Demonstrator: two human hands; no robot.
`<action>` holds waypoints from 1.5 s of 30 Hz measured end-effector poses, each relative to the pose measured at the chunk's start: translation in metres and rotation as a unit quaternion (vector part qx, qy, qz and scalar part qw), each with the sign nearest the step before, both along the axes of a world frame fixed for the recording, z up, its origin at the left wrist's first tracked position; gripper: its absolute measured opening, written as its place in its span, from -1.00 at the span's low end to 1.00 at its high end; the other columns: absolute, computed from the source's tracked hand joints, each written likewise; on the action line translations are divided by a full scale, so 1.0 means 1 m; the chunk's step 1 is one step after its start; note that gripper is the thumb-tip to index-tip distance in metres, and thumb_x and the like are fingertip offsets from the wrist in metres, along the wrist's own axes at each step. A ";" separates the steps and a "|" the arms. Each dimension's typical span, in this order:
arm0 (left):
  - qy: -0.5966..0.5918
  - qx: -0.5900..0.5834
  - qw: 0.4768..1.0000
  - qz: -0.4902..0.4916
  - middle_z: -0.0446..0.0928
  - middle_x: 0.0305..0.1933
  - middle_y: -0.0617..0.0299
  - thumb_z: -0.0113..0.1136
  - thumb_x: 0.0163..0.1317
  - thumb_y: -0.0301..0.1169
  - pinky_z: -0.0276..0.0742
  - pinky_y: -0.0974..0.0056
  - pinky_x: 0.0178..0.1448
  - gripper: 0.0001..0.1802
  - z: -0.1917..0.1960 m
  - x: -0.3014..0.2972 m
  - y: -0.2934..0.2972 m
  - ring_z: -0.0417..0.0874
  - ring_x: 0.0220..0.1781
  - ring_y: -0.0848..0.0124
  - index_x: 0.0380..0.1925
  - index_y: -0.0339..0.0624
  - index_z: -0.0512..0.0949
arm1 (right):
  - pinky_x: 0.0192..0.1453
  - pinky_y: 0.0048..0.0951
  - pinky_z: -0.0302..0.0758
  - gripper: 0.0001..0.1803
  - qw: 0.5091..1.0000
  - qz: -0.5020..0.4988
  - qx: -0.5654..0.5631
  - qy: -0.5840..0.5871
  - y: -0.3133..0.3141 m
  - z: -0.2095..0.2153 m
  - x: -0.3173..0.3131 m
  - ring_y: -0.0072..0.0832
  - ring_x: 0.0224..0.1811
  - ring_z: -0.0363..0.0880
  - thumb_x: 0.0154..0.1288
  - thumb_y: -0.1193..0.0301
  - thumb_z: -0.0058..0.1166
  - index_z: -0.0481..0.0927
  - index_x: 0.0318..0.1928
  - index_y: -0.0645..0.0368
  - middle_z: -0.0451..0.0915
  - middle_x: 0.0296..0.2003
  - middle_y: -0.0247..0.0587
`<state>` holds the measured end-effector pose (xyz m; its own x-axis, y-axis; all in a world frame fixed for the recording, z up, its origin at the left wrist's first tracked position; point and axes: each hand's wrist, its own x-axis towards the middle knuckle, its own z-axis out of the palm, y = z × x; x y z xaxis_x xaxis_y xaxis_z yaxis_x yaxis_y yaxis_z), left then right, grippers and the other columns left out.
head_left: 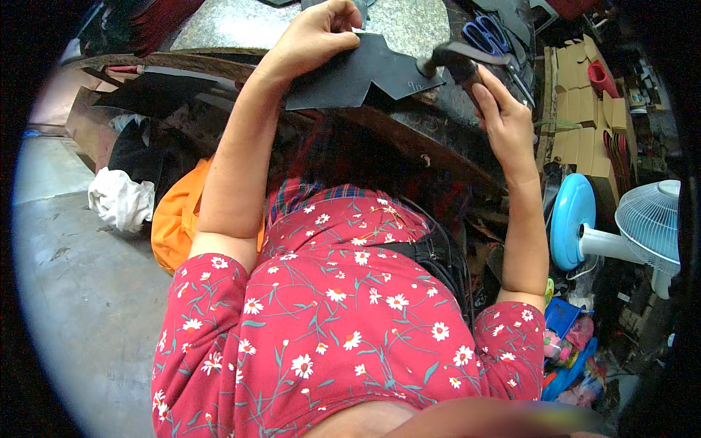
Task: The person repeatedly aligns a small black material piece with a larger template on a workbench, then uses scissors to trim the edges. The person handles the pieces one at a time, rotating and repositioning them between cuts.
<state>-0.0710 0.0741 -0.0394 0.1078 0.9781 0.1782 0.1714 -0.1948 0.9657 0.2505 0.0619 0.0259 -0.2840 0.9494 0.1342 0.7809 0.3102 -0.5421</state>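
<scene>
A flat black sheet piece (339, 84), cut with a notch and bearing a small pale mark, lies near the front edge of the worktable. My left hand (321, 36) is closed at its upper left edge, thumb along the rim; part of the grip is hidden. In my right hand (502, 120) is a hammer (458, 62), fingers wrapped round its dark handle. The hammer's round face is down at the right end of the sheet, beside the pale mark; whether it touches I cannot tell.
A pale stone slab (409, 22) lies on the worktable under the sheet's far side. Blue-handled scissors (485, 35) rest beyond the hammer. Right of the table are cardboard boxes (577, 95) and a fan (650, 226). An orange bag (175, 219) and white cloth (120, 198) sit at left.
</scene>
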 end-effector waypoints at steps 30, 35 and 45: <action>-0.025 0.006 1.000 -0.010 0.45 -0.43 0.39 0.23 0.17 -0.47 0.35 0.44 -0.34 -0.74 0.021 0.006 -0.018 0.42 -0.42 0.61 -0.11 -0.20 0.54 | 0.02 -0.41 0.57 -0.60 0.996 0.025 0.045 0.079 -0.006 0.008 0.003 -0.29 -0.02 0.74 0.44 0.18 0.17 0.63 0.18 0.07 0.70 -0.01 -0.04; 0.194 -0.024 0.979 -0.057 0.63 -0.29 0.28 0.33 0.24 -0.24 0.50 0.37 -0.15 -0.53 0.044 0.004 -0.014 0.58 -0.27 0.52 0.09 -0.26 0.60 | -0.04 -0.44 0.57 -0.61 0.993 0.029 -0.024 0.108 0.003 -0.018 0.007 -0.45 -0.10 0.73 0.45 0.22 0.16 0.63 0.20 0.06 0.75 -0.07 -0.12; -0.021 -0.086 0.996 -0.004 0.56 -0.45 0.26 0.32 0.23 -0.42 0.49 0.34 -0.43 -0.68 0.046 0.044 0.012 0.57 -0.48 0.50 -0.06 -0.31 0.53 | -0.36 -0.63 0.42 -0.59 0.961 0.068 0.067 0.261 -0.005 0.028 0.014 -0.73 -0.38 0.47 0.51 0.31 0.10 0.55 0.29 0.14 0.63 -0.31 -0.37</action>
